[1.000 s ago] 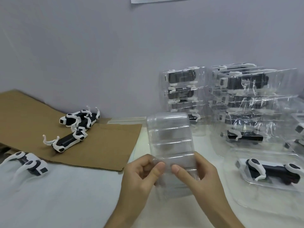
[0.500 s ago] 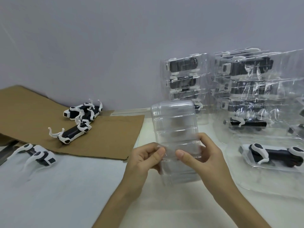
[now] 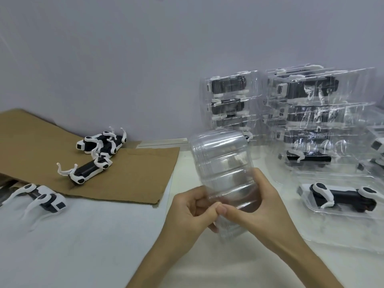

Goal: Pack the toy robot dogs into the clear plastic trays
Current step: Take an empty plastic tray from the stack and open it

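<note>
A nested stack of clear plastic trays [image 3: 222, 161] stands upright in front of me, held above the table. My left hand [image 3: 187, 213] pinches its near left edge with thumb and fingers. My right hand [image 3: 255, 206] wraps round its lower right side, thumb tip at the same edge. Black-and-white toy robot dogs lie loose at the left: two on the cardboard [image 3: 101, 143] [image 3: 87, 171] and one on the white foam [image 3: 44, 199]. Another dog [image 3: 340, 196] lies in an open tray [image 3: 353, 231] at the right.
Two tall stacks of packed clear trays [image 3: 228, 100] [image 3: 320, 121] stand against the grey wall at the back right. A brown cardboard sheet [image 3: 128, 177] slopes at the left. White foam [image 3: 72, 246] covers the near table. More trays show at the far right edge [image 3: 376, 146].
My two thumbs have come together at the stack's near edge, and the stack tilts a bit to the left. The view has shifted slightly; the dogs and packed stacks stay put.
</note>
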`<action>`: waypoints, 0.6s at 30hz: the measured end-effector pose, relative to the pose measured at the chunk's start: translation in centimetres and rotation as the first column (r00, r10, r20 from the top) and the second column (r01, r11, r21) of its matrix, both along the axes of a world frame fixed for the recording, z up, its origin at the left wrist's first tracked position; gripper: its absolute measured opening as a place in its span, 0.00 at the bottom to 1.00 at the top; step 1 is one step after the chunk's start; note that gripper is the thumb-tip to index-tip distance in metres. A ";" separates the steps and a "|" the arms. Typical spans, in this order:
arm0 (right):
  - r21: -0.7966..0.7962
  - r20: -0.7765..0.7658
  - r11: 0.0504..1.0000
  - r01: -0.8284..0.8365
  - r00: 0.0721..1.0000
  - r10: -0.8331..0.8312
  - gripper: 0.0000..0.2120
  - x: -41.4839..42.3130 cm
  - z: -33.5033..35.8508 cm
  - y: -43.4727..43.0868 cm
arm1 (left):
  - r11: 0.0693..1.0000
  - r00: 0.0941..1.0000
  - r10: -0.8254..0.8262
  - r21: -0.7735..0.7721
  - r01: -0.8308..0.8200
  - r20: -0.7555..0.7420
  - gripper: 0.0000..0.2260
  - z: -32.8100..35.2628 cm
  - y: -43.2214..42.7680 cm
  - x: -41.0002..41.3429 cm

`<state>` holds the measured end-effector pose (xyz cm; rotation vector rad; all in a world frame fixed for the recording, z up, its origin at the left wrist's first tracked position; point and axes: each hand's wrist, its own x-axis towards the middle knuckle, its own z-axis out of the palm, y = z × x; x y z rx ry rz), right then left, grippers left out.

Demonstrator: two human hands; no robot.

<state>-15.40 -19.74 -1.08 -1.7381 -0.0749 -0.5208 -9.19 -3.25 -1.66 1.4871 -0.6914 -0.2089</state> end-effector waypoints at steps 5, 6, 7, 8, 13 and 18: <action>-0.020 -0.010 1.000 -0.023 1.000 0.023 0.29 0.0 0.0 -0.3 | 0.999 0.999 0.031 -0.030 -0.030 0.026 0.05 -0.4 -0.3 -0.1; -0.030 -0.013 0.999 -0.024 1.000 0.024 0.28 0.0 -0.1 -0.3 | 1.000 0.999 0.027 -0.016 -0.027 0.035 0.05 -0.5 -0.3 -0.2; -0.045 -0.015 0.999 -0.023 1.000 0.022 0.27 -0.1 -0.2 -0.3 | 1.000 0.998 0.029 0.003 -0.029 0.048 0.06 -0.6 -0.3 -0.1; -0.066 -0.012 0.998 -0.012 1.000 0.011 0.26 -0.1 -0.2 -0.2 | 0.999 0.997 0.035 0.028 -0.037 0.068 0.07 -0.8 -0.2 -0.1; -0.175 0.118 0.970 0.167 0.982 -0.148 0.32 0.0 -0.6 0.4 | 0.986 0.972 0.067 0.133 -0.099 0.227 0.04 -1.8 -0.4 0.0; -0.202 0.161 0.974 0.100 0.985 -0.067 0.37 0.1 -0.7 0.1 | 0.982 0.974 0.038 0.172 -0.078 0.225 0.03 -1.8 -0.3 0.3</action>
